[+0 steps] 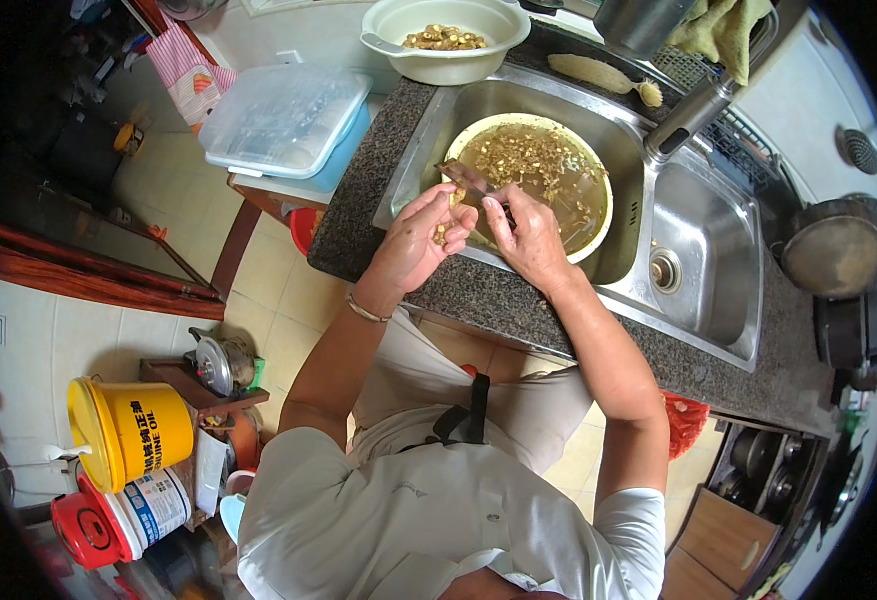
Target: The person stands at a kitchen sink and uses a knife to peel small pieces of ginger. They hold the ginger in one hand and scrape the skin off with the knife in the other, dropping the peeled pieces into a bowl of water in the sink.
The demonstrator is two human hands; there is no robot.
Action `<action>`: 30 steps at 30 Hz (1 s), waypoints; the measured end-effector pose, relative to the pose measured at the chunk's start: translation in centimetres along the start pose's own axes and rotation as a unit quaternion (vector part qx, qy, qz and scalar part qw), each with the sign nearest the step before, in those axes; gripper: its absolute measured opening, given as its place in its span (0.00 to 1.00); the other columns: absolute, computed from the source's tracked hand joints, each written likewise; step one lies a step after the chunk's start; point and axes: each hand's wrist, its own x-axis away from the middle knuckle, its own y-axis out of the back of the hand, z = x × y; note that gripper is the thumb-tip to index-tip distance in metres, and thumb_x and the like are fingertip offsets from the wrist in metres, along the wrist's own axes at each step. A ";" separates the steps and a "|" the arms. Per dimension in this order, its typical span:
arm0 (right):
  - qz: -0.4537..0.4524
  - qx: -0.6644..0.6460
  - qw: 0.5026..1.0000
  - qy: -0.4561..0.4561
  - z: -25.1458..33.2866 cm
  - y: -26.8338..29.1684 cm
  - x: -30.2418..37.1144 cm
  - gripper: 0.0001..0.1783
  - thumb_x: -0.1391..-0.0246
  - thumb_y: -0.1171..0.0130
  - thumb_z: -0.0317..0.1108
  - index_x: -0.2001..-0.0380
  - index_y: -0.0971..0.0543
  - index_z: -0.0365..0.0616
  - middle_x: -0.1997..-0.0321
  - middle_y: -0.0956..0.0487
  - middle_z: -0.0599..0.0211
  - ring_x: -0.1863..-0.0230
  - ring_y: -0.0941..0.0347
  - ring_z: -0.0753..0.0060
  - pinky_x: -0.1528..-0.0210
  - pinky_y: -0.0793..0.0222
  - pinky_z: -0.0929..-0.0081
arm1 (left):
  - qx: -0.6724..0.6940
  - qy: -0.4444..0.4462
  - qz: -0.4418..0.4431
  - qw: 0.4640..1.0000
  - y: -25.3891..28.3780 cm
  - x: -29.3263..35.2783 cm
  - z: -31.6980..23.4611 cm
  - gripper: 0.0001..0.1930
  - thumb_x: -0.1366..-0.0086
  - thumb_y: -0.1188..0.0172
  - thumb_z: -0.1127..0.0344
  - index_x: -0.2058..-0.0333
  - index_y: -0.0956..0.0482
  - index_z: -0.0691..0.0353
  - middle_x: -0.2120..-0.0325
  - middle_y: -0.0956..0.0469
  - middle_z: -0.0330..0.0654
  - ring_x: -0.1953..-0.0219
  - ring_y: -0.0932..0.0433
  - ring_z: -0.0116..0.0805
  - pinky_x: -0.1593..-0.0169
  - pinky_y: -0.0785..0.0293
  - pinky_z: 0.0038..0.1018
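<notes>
My right hand (530, 238) is closed on a small knife (470, 178), whose flat, stained blade points left toward my other hand. In the curled fingers of my left hand (418, 238) is a small knobbly yellow-brown piece (455, 196), perhaps a root. More of the same yellow shows lower in that palm. Both hands are over the near left rim of a pale yellow basin (606, 205) standing in the left sink bowl. Murky brown water fills it, with many peelings and bits (538, 160) afloat.
A pale green bowl (383, 45) of similar pieces stands behind the sink. A loofah-like scrubber (590, 72) lies by the back edge. The tap (693, 118) leans over the right sink bowl (703, 285). A lidded blue box (283, 120) stands left, a dark pan (833, 250) right.
</notes>
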 end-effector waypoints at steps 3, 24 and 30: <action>0.004 0.003 1.000 0.000 0.1 0.0 0.0 0.10 0.39 0.44 0.36 0.68 0.26 0.38 0.75 0.22 0.47 0.72 0.23 0.42 0.71 0.29 0.54 | -0.017 -0.013 -0.024 0.999 -0.1 -0.1 0.4 0.13 0.25 0.54 0.60 0.50 0.31 0.61 0.66 0.25 0.40 0.70 0.33 0.22 0.67 0.36 0.19; -0.023 0.042 0.999 -0.001 0.0 -0.2 -0.1 0.11 0.38 0.44 0.38 0.68 0.27 0.40 0.74 0.22 0.50 0.74 0.24 0.42 0.72 0.28 0.53 | 0.021 -0.028 -0.049 0.998 -1.7 -0.2 1.8 0.14 0.25 0.54 0.60 0.48 0.31 0.61 0.71 0.32 0.34 0.72 0.38 0.21 0.68 0.40 0.20; -0.003 -0.005 1.000 0.013 0.4 -0.3 0.0 0.10 0.39 0.44 0.36 0.67 0.25 0.40 0.74 0.22 0.49 0.73 0.23 0.43 0.72 0.28 0.54 | 0.015 -0.020 -0.048 0.999 -1.3 -0.4 1.5 0.14 0.25 0.56 0.59 0.50 0.30 0.61 0.74 0.35 0.31 0.73 0.39 0.19 0.69 0.41 0.21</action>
